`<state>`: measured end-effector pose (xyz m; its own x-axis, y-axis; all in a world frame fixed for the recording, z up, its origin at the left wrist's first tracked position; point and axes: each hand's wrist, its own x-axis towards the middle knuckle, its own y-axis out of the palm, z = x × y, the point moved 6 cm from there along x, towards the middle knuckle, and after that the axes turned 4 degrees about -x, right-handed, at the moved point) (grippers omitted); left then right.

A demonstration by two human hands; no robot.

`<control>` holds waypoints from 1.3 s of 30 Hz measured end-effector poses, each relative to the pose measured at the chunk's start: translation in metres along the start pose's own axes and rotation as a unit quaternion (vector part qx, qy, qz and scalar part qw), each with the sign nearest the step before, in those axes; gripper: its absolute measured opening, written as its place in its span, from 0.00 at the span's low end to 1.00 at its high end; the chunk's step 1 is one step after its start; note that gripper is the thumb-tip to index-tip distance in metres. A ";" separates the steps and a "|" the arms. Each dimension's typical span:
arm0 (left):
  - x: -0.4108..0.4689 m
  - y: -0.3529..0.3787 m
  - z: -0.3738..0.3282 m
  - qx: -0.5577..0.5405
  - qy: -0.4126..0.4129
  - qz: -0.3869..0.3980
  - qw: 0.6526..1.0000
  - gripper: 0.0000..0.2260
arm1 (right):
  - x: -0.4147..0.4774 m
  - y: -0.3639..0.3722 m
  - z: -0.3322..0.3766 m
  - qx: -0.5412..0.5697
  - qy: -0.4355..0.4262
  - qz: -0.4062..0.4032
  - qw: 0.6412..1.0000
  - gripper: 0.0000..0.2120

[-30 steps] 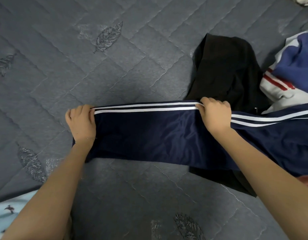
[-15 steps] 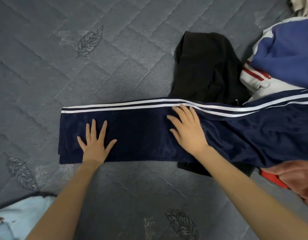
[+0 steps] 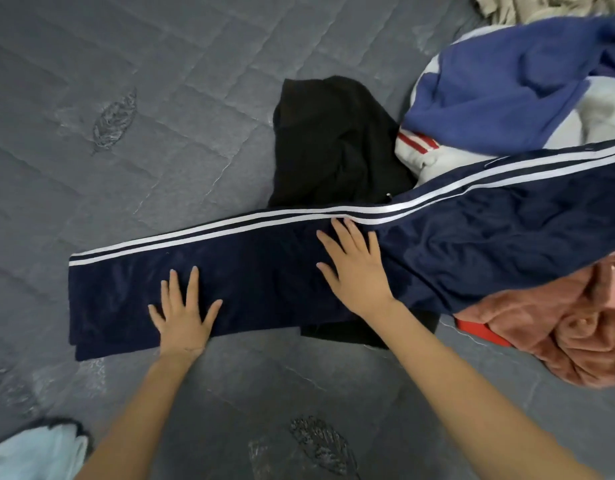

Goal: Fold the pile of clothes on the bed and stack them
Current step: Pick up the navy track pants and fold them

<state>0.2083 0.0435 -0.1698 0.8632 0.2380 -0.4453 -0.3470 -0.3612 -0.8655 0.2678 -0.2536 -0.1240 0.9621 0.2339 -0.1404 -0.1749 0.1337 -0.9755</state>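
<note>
Navy track pants (image 3: 264, 271) with two white side stripes lie stretched across the grey quilted bed (image 3: 160, 133), their right end rising onto the clothes pile. My left hand (image 3: 183, 315) lies flat with spread fingers on the pants near their left end. Flat on the middle of the pants rests my right hand (image 3: 354, 268), fingertips close to the stripes. A black garment (image 3: 330, 143) lies under and behind the pants.
At the right a pile holds a blue, white and red top (image 3: 506, 81), a pink fleece item (image 3: 576, 334) and beige cloth (image 3: 527, 8) at the top edge. Light blue fabric (image 3: 32, 455) shows at the bottom left corner.
Both hands let go of the striped edge and spread flat on the pants. My view has shifted, so the pile at the right shows more.
</note>
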 end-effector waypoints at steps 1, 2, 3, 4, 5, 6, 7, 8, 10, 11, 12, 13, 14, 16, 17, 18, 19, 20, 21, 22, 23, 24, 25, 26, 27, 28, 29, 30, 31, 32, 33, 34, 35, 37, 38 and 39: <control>-0.001 0.004 -0.030 -0.010 0.032 -0.003 0.999 0.32 | 0.001 -0.012 -0.015 0.002 0.010 -0.021 1.000 0.23; -0.002 0.008 -0.061 -0.018 0.064 -0.005 0.998 0.31 | 0.002 -0.025 -0.030 0.007 0.015 -0.046 0.999 0.22; -0.005 0.012 -0.094 -0.021 0.102 -0.010 0.995 0.30 | 0.002 -0.036 -0.043 0.016 0.014 -0.066 0.998 0.21; -0.008 0.016 -0.127 -0.023 0.143 -0.016 0.989 0.29 | 0.001 -0.047 -0.055 0.027 0.009 -0.080 0.996 0.20; -0.012 0.019 -0.159 -0.023 0.184 -0.018 0.982 0.27 | -0.001 -0.056 -0.066 0.039 0.002 -0.090 0.995 0.20; -0.016 0.022 -0.189 -0.020 0.223 -0.016 0.975 0.26 | -0.004 -0.066 -0.078 0.049 -0.001 -0.100 0.994 0.19; -0.020 0.025 -0.217 -0.014 0.257 -0.012 0.966 0.25 | -0.007 -0.074 -0.093 0.056 0.008 -0.112 0.992 0.19; -0.023 0.028 -0.242 -0.007 0.287 -0.003 0.958 0.25 | -0.011 -0.081 -0.109 0.056 0.030 -0.118 0.991 0.20; -0.028 0.034 -0.284 0.007 0.331 0.017 0.943 0.25 | -0.020 -0.088 -0.149 0.033 0.094 -0.119 0.988 0.22; -0.030 0.036 -0.299 0.013 0.338 0.025 0.941 0.26 | -0.024 -0.091 -0.170 0.022 0.128 -0.115 0.985 0.23; -0.030 0.037 -0.311 0.015 0.334 0.033 0.942 0.27 | -0.028 -0.094 -0.190 0.018 0.159 -0.108 0.981 0.24; -0.029 0.039 -0.321 0.015 0.319 0.044 0.947 0.28 | -0.033 -0.098 -0.210 0.018 0.182 -0.100 0.978 0.25; -0.027 0.041 -0.327 0.016 0.299 0.060 0.952 0.29 | -0.037 -0.101 -0.227 0.017 0.197 -0.089 0.976 0.27; -0.019 0.044 -0.333 0.024 0.255 0.099 0.962 0.31 | -0.043 -0.107 -0.254 0.007 0.207 -0.074 0.976 0.30; -0.015 0.045 -0.334 0.034 0.234 0.120 0.964 0.32 | -0.046 -0.110 -0.263 -0.001 0.207 -0.078 0.975 0.31; -0.011 0.045 -0.334 0.048 0.216 0.137 0.966 0.33 | -0.049 -0.114 -0.271 -0.006 0.210 -0.086 0.974 0.31; -0.007 0.044 -0.335 0.060 0.203 0.148 0.966 0.35 | -0.052 -0.118 -0.279 -0.004 0.220 -0.099 0.971 0.31; -0.005 0.043 -0.336 0.067 0.195 0.154 0.966 0.36 | -0.056 -0.124 -0.287 0.009 0.239 -0.115 0.964 0.31; -0.006 0.040 -0.339 0.064 0.190 0.152 0.968 0.36 | -0.060 -0.129 -0.297 0.031 0.265 -0.132 0.955 0.32; -0.009 0.038 -0.343 0.047 0.194 0.137 0.970 0.36 | -0.065 -0.133 -0.308 0.058 0.296 -0.147 0.942 0.33; -0.015 0.034 -0.349 0.022 0.211 0.106 0.971 0.36 | -0.072 -0.135 -0.319 0.090 0.326 -0.159 0.928 0.35; -0.024 0.030 -0.355 -0.009 0.243 0.067 0.968 0.35 | -0.079 -0.136 -0.330 0.126 0.353 -0.169 0.912 0.38; -0.035 0.026 -0.362 -0.039 0.286 0.030 0.957 0.33 | -0.085 -0.136 -0.338 0.165 0.372 -0.178 0.896 0.41; -0.048 0.025 -0.368 -0.059 0.335 0.000 0.940 0.31 | -0.090 -0.134 -0.345 0.200 0.386 -0.178 0.883 0.43; -0.061 0.030 -0.374 -0.061 0.379 -0.015 0.923 0.28 | -0.095 -0.133 -0.349 0.225 0.396 -0.172 0.874 0.44; -0.071 0.037 -0.379 -0.035 0.410 -0.017 0.911 0.27 | -0.097 -0.133 -0.351 0.236 0.400 -0.163 0.871 0.43; -0.075 0.047 -0.382 0.012 0.423 -0.008 0.906 0.27 | -0.099 -0.134 -0.353 0.241 0.399 -0.161 0.870 0.40; -0.075 0.057 -0.385 0.066 0.417 0.011 0.906 0.29 | -0.100 -0.138 -0.355 0.248 0.396 -0.168 0.868 0.37; -0.071 0.065 -0.387 0.112 0.401 0.035 0.909 0.32 | -0.101 -0.141 -0.359 0.260 0.397 -0.184 0.860 0.33; -0.065 0.071 -0.389 0.146 0.380 0.064 0.911 0.34 | -0.101 -0.144 -0.363 0.274 0.402 -0.196 0.851 0.30; -0.058 0.075 -0.390 0.166 0.364 0.092 0.912 0.36 | -0.101 -0.145 -0.366 0.283 0.410 -0.196 0.845 0.28; -0.053 0.077 -0.393 0.176 0.356 0.112 0.911 0.37 | -0.102 -0.142 -0.369 0.284 0.419 -0.182 0.843 0.29; -0.050 0.077 -0.397 0.180 0.353 0.123 0.910 0.38 | -0.102 -0.139 -0.370 0.280 0.428 -0.156 0.845 0.29; -0.046 0.076 -0.401 0.180 0.352 0.135 0.908 0.39 | -0.102 -0.133 -0.366 0.286 0.440 -0.099 0.845 0.30; -0.047 0.075 -0.401 0.180 0.352 0.137 0.908 0.39 | -0.101 -0.132 -0.361 0.298 0.438 -0.081 0.844 0.31; -0.049 0.073 -0.401 0.175 0.353 0.136 0.909 0.39 | -0.099 -0.131 -0.357 0.318 0.434 -0.068 0.840 0.33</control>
<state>0.2877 -0.3559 -0.1197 0.7061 -0.4992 -0.5023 -0.5709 0.0185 -0.8208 0.2697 -0.6383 -0.0432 0.7244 -0.5790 -0.3742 0.1390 0.6544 -0.7433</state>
